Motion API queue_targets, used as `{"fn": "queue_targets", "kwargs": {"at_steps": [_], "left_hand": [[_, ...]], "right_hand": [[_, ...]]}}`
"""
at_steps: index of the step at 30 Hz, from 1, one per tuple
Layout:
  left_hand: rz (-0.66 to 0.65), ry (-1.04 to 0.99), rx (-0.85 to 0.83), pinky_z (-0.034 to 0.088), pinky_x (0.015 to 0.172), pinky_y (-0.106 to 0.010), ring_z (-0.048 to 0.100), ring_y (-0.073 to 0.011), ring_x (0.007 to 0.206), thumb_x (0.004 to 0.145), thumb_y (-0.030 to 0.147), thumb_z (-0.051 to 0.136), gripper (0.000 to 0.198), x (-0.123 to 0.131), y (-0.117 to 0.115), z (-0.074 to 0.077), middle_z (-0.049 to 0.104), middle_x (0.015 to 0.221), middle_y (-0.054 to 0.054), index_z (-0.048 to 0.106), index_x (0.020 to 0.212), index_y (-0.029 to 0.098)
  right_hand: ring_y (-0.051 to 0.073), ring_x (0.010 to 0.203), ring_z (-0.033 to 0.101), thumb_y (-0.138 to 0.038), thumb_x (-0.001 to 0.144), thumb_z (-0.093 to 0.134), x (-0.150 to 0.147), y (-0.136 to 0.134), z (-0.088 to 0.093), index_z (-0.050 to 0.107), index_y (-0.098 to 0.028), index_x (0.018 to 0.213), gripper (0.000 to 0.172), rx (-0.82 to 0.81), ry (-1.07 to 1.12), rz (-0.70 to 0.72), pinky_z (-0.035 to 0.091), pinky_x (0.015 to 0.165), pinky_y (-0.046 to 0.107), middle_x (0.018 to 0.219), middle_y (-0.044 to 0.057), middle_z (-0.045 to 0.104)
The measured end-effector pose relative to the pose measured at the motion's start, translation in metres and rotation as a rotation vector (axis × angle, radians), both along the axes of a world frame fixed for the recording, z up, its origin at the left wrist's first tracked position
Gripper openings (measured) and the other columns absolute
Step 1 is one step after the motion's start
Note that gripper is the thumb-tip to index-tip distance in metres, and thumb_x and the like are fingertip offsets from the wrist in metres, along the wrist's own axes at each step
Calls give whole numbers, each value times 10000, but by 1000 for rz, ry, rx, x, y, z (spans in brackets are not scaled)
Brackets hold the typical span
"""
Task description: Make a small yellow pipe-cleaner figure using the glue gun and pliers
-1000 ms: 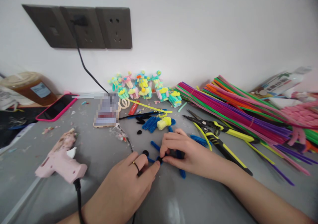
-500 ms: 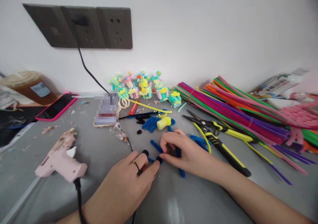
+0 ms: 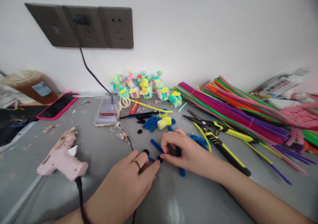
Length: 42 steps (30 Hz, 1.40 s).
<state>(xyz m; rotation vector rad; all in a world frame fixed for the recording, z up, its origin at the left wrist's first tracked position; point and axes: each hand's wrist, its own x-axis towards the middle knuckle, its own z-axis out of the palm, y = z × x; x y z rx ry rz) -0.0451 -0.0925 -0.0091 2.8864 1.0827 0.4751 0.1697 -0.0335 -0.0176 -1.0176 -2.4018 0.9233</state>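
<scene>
My left hand [image 3: 134, 177], with a ring on one finger, is bent with its fingers closed round a short blue pipe cleaner [image 3: 151, 159]. A small black coil [image 3: 146, 152] shows beside its fingers. My right hand [image 3: 182, 147] pinches the other end of this piece, where another black coil [image 3: 159, 157] sits between the fingertips of both hands. Parts of the piece are hidden by my fingers. A loose blue strip [image 3: 155, 145] lies against my right fingers, and a longer blue piece [image 3: 182, 171] lies under that hand.
Beyond my hands lie blue loops [image 3: 149, 124] and a yellow bundle [image 3: 164, 123]. Pliers [image 3: 208, 131] and bundled pipe cleaners [image 3: 231, 114] occupy the right. A pink glue gun [image 3: 62, 161], a phone [image 3: 58, 106] and a cup [image 3: 31, 84] stand left; small fuzzy figures [image 3: 144, 83] line the wall.
Both hands keep almost the same pose on the blue piece. The whole view has shifted very slightly.
</scene>
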Motion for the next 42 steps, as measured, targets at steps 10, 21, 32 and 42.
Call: {"fn": "queue_targets", "kwargs": {"at_steps": [10,21,32,42], "left_hand": [[5,4,-16,542,578,-327,579,-208,699,860,100,568,251,-1,0,0,606,784,-46,645,1096,134],[8,3,-23,553,598,-354,581,-225,720,852,92,577,269,-2,-1,-1,610,811,-58,637,1111,135],[18,38,-50,531,598,-328,574,-209,719,860,99,571,253,-1,-1,-1,606,822,-43,626,1099,161],[1,33,-8,501,591,-321,574,-206,697,867,57,504,210,1,-1,4,601,779,-42,623,1020,139]], "right_hand": [[114,683,465,-154,866,619,0,-1,2,469,-201,757,191,-36,0,-20,315,740,289,702,-61,503],[117,739,519,-136,894,590,7,2,9,562,-203,821,103,-56,23,113,340,823,305,802,-36,592],[128,740,536,-96,865,576,4,1,2,591,-203,835,112,-2,10,121,335,786,312,784,-24,595],[131,719,516,-108,897,541,8,1,10,571,-200,868,102,12,42,105,366,805,310,785,-15,582]]}}
